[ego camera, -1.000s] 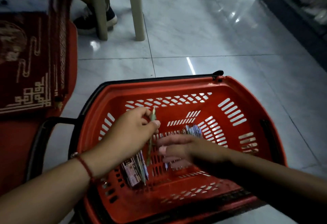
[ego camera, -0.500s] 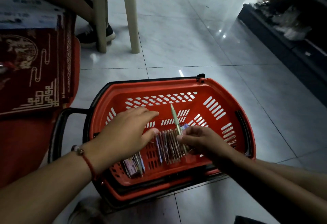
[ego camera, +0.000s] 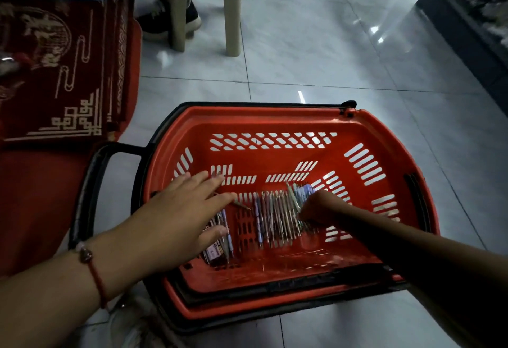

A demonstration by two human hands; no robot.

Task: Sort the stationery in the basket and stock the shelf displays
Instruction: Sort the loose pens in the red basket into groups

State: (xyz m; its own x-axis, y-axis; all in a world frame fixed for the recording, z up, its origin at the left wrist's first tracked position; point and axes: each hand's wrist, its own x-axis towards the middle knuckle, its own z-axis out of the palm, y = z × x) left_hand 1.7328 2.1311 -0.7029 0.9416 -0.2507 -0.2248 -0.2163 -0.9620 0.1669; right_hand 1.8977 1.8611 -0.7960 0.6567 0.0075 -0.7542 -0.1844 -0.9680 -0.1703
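- Pens (ego camera: 277,214) lie side by side in a row on the floor of the red basket (ego camera: 275,119), right of centre; a smaller packaged bunch (ego camera: 220,240) lies at the left, partly under the left hand (ego camera: 181,213).
- Left hand is spread flat, fingers straight, gripping nothing; a thin loose pen (ego camera: 241,204) shows just past its fingertips.
- Right hand (ego camera: 320,207) is curled on the row's right end; whether it pinches a pen I cannot tell.
- Red patterned cloth (ego camera: 55,73) lies left, chair legs (ego camera: 232,9) behind, a dark shelf base (ego camera: 461,26) far right.
- Basket's far half is bare; pale tile floor (ego camera: 330,59) is open beyond the rim.
- Half a second ago the right hand held a green pen upright; now it is down at the row.
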